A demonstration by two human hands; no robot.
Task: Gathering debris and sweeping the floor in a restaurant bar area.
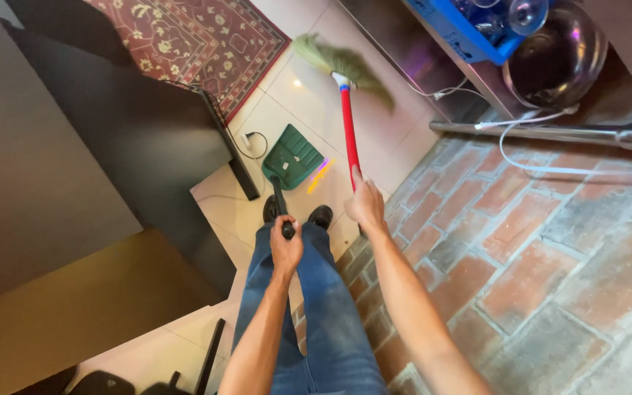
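The left hand is clenching the black handle of a ribbed green plastic dustpan resting ahead on glossy tile, while the right hand is grasping a red-shafted, green-bristled broom extending forward.

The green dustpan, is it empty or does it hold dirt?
Empty, as far as visible: the dustpan on the tiled floor shows only bare green ridges.

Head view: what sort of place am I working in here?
Probably a home, perhaps near a kitchen: a patterned rug on pale floor tiles, a brick wall, and glassware in a blue crate.
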